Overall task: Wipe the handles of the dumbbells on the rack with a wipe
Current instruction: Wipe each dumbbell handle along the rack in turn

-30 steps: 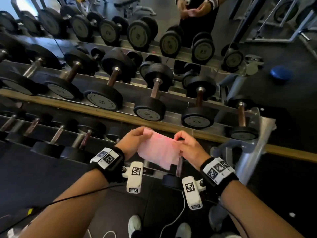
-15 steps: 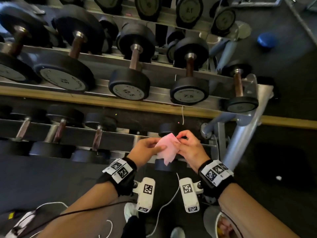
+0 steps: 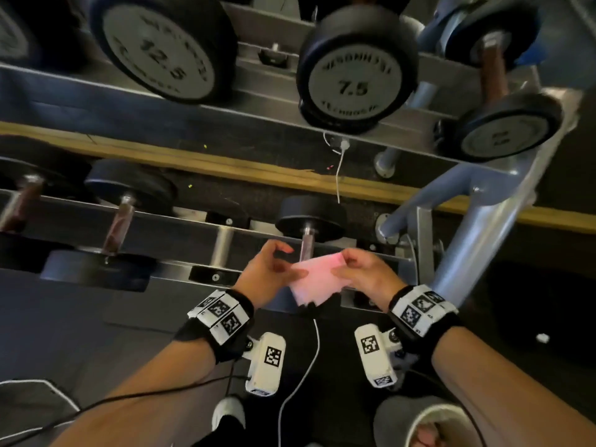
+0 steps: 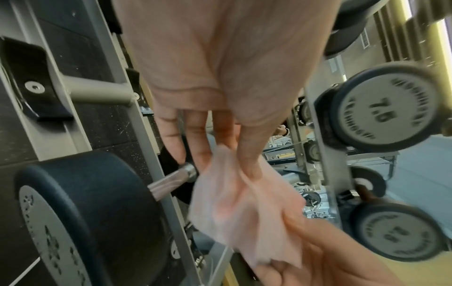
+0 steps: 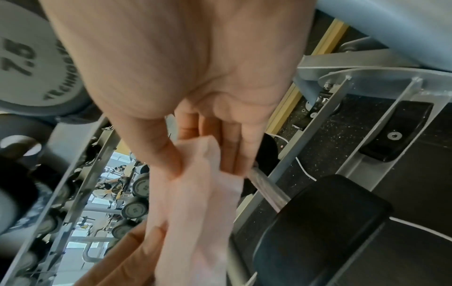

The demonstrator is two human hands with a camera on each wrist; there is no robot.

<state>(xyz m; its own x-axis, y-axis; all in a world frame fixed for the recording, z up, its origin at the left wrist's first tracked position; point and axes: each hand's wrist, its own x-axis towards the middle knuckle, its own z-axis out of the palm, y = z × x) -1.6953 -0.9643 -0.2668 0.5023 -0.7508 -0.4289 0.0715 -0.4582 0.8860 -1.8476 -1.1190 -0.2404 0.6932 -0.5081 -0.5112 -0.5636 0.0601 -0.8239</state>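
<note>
both hands held the pink wipe [image 3: 317,279] between them, low in front of the bottom shelf of the rack [image 3: 477,201]; the left hand [image 3: 264,275] pinched its left edge between thumb and fingers, and the right hand [image 3: 364,275] pinched the upper right edge the same way; the wipe hung just in front of the handle [image 3: 307,250] of the small dumbbell [image 3: 311,217] on that shelf, and whether it touched the metal could not be told; the step in hand looked like readying the wipe, with no handle yet wrapped; the next move would call for laying the wipe over that handle, closing one hand round it and rubbing along the bar between the two heads; the dumbbell marked 7.5 [image 3: 354,75] sat on the shelf above.
</note>
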